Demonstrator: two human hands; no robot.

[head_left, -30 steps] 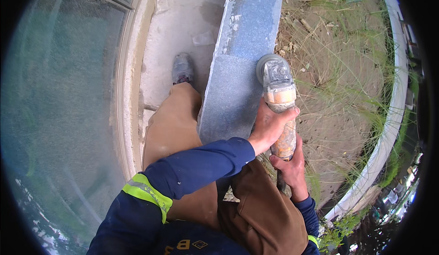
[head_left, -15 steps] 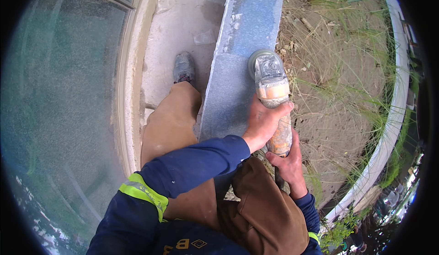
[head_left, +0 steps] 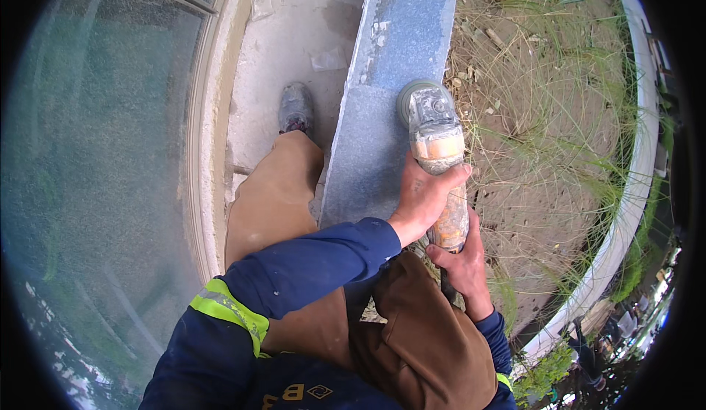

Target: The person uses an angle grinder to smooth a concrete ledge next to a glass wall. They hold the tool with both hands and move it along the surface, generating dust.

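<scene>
With both hands I hold a worn, dusty orange and grey angle grinder. My left hand wraps round its body just behind the head. Farther back, my right hand grips the rear end, where a dark cord hangs down. The round disc at the grinder's front lies over the right edge of a blue-grey slab. Whether the disc is spinning cannot be made out. Pale, patchy remains of coating show on the slab's far part.
To the left are a dusty glass pane in a frame and a concrete strip, with my shoe on it. At right lies soil with grass, bounded by a curved white kerb. A person shows at the lower right.
The grinder and both hands have barely shifted, staying at the slab's right edge. At the lower right, the distant person has come more into view.
</scene>
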